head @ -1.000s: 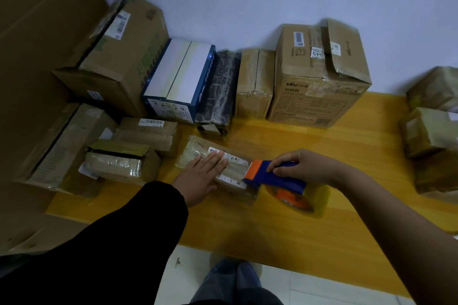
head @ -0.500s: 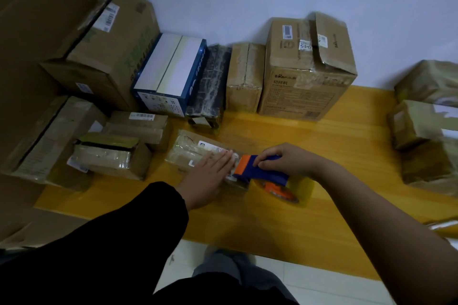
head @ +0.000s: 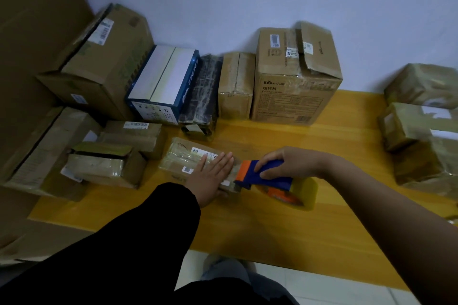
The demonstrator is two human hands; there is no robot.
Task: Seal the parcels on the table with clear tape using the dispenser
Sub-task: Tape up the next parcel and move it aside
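A small flat parcel (head: 184, 157) wrapped in clear tape lies on the yellow wooden table (head: 285, 225) near its middle. My left hand (head: 213, 176) lies flat on the parcel's right half, fingers straight, pressing it down. My right hand (head: 287, 164) grips the blue handle of the tape dispenser (head: 266, 178). The dispenser's orange head touches the parcel's right end. Its roll of clear tape (head: 298, 192) hangs at the right, just above the table.
Several cardboard boxes stand along the wall: a large tilted one (head: 104, 62), a blue and white box (head: 163, 84), a black wrapped one (head: 202, 96), a tall carton (head: 295, 77). Small parcels (head: 109, 166) lie at left, taped ones (head: 421, 131) at right.
The dispenser's head and my right hand have stayed at the parcel's right end; my left hand keeps pressing it. Only the camera view has shifted slightly.
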